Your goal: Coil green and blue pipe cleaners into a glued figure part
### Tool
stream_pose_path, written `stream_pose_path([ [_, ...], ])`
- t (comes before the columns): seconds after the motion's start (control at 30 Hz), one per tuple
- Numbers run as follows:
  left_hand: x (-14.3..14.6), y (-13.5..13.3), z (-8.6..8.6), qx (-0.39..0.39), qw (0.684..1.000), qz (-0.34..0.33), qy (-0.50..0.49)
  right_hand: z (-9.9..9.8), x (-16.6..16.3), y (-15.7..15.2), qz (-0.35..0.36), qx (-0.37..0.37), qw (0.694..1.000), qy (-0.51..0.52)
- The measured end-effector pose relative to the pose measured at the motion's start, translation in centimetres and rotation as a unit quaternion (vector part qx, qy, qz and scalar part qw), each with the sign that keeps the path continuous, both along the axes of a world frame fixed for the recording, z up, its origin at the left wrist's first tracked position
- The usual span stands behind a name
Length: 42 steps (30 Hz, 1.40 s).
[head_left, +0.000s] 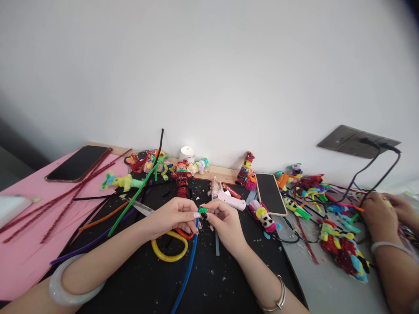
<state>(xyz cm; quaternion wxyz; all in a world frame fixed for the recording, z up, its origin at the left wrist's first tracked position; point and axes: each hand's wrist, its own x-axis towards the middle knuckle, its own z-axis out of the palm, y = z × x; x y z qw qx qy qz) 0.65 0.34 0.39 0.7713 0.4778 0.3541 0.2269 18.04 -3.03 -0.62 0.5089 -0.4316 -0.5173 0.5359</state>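
While the left grip (178, 214), its fingertips nearly closed, pinches the blue stem (188, 272) at its far end, the right grip (227, 221) holds the green piece (203, 210) in a similarly tight pinch just right of that end. Both are above the black surface (144, 283), about equally near, though I cannot tell whether stem and piece touch. From there the stem's long axis runs near and slightly left, passing right of the scissors (169, 260).

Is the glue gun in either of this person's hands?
No: the glue gun lies on the mat beyond the right hand, which holds a green piece; the left hand pinches a blue strip.
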Motion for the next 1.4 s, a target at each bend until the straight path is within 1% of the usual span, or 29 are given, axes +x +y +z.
stream_pose_path([
  [0.17,-0.03,0.01,-0.03,0.005,1.000,-0.002,-0.004,0.15,0.02,0.01,0.001,-0.005,1.000,-0.008],
  [0.37,-0.05,0.04,0.05,0.009,1.000,-0.002,0.007,0.18,0.09,0.22,0.015,-0.031,0.999,0.006],
  [0.8,-0.18,0.16,-0.32,0.006,1.000,-0.007,0.004,0.05,0.13,0.13,0.011,-0.020,1.000,-0.010],
  [1.1,-0.04,0.08,-0.02,-0.007,1.000,0.008,-0.006,-0.19,0.27,0.33,0.001,-0.029,0.999,0.028],
  [1.4,0.16,0.02,-0.30,0.016,1.000,-0.009,0.017,-0.33,0.29,0.53,-0.013,-0.012,1.000,0.014],
])
